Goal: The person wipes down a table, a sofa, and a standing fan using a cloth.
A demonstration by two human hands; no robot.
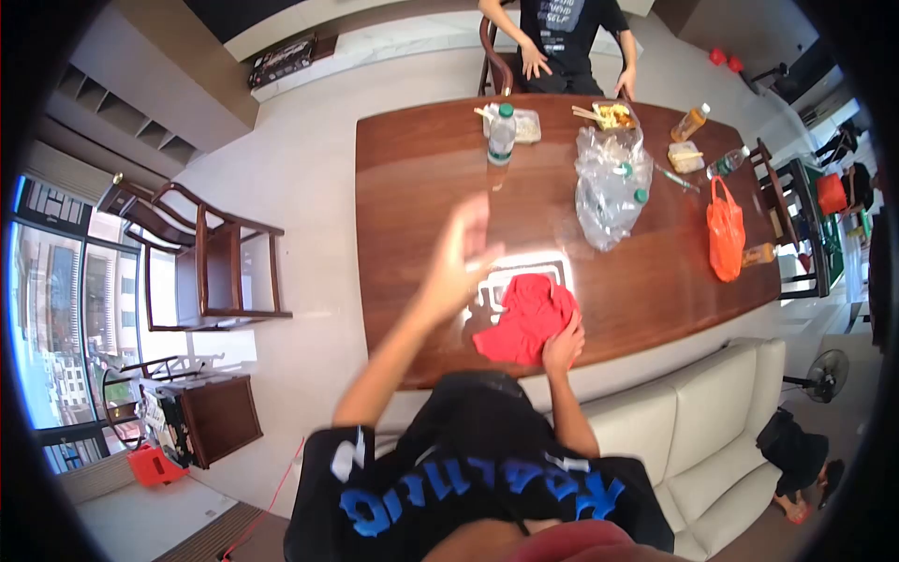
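My left hand (pixel 462 245) is raised over the left half of the brown wooden table (pixel 412 201). It is blurred by motion, but the thumb stands apart from the fingers and nothing shows in it. A crumpled red cloth (pixel 529 318) lies near the table's front edge, beside a bright window reflection. Holding the cloth at its right side is my right hand (pixel 565 345), its fingers bent over the fabric and partly hidden by it.
Across the table sits a person in a black shirt (pixel 571 42). On the tabletop are a water bottle (pixel 501 134), food containers (pixel 613 115), a clear plastic bag (pixel 609 192) and an orange bag (pixel 725 234). A wooden chair (pixel 211 258) stands left; a cream sofa (pixel 693 412) is behind right.
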